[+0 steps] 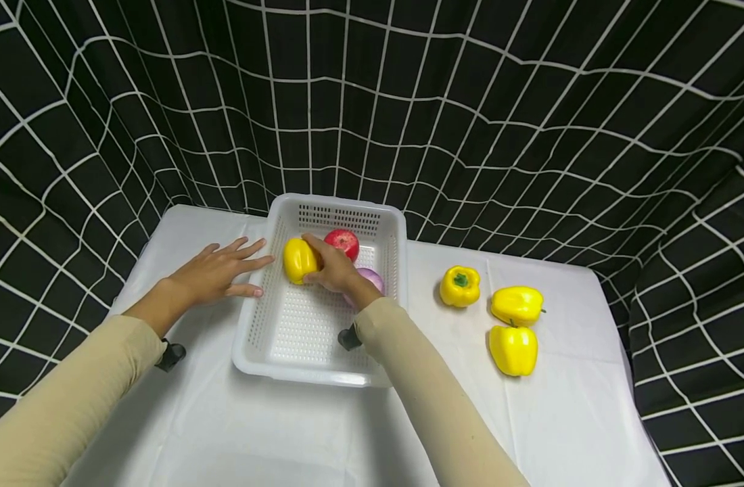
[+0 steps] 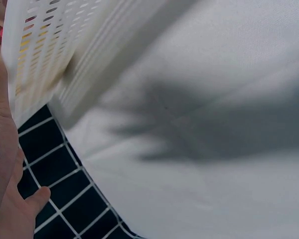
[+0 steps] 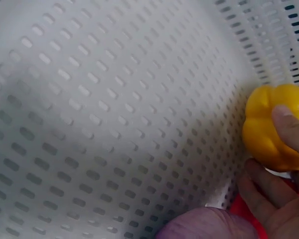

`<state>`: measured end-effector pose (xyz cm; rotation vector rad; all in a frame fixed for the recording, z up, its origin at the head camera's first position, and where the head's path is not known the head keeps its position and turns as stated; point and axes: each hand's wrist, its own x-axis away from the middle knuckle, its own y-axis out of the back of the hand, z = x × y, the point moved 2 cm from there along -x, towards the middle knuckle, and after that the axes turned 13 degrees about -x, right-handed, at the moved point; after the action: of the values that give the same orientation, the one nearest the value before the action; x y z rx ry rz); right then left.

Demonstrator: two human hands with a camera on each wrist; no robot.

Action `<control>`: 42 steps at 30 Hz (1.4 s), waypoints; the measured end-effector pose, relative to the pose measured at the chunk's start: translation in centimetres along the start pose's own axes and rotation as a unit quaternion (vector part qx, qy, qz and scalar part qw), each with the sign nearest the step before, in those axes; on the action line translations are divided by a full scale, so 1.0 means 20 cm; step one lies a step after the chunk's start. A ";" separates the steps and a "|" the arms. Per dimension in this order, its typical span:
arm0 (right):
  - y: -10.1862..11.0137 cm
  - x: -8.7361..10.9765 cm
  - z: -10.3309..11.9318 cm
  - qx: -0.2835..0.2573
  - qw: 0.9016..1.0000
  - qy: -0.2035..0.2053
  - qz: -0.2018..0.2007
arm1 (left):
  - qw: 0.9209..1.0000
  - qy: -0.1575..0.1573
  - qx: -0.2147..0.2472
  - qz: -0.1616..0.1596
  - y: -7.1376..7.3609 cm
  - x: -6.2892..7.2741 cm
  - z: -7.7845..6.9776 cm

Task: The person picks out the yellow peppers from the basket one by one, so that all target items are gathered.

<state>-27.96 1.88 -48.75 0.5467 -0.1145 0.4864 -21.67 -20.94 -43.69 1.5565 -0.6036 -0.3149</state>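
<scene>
Inside the white plastic basket (image 1: 323,373), my right hand (image 1: 337,269) grips a yellow bell pepper (image 1: 299,260) near the left wall. In the right wrist view the thumb lies on the side of the pepper (image 3: 271,129), with other fingers below it. A red round fruit (image 1: 343,242) sits just behind this hand. Partly hidden under the right wrist is a purple, onion-like vegetable (image 1: 372,277), also seen at the bottom of the right wrist view. My left hand (image 1: 216,272) has its fingers spread, fingertips right at the basket's left rim, and holds nothing.
On the white-covered table (image 1: 274,433), right of the basket, an upright yellow bell pepper (image 1: 460,287) stands apart from two more, one lying on its side (image 1: 517,305) and one nearer (image 1: 514,352). Black curtains with white grid lines (image 1: 372,101) enclose the back and sides.
</scene>
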 end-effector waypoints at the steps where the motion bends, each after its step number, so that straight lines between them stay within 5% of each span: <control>1: 0.00 0.00 0.00 0.007 1.000 0.005 0.002 | 1.000 -0.001 -0.001 0.000 0.00 0.00 0.00; 11: 0.01 0.02 0.02 0.060 0.998 0.025 0.011 | 1.000 -0.004 -0.005 -0.004 0.00 -0.01 0.00; 18: 0.04 0.05 0.04 0.020 0.999 0.018 0.029 | 1.000 -0.008 -0.011 -0.007 0.01 -0.01 -0.02; 29: 0.16 0.15 0.12 0.140 0.978 0.137 0.070 | 1.000 -0.007 -0.007 -0.008 0.02 0.00 -0.01; 42: 0.33 0.37 0.20 0.156 0.961 0.200 0.107 | 1.000 -0.007 -0.006 -0.009 0.01 0.00 -0.01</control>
<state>-24.47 7.77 -40.57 0.7370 0.2990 0.8247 -21.63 -20.80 -43.40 1.5494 -0.5975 -0.3440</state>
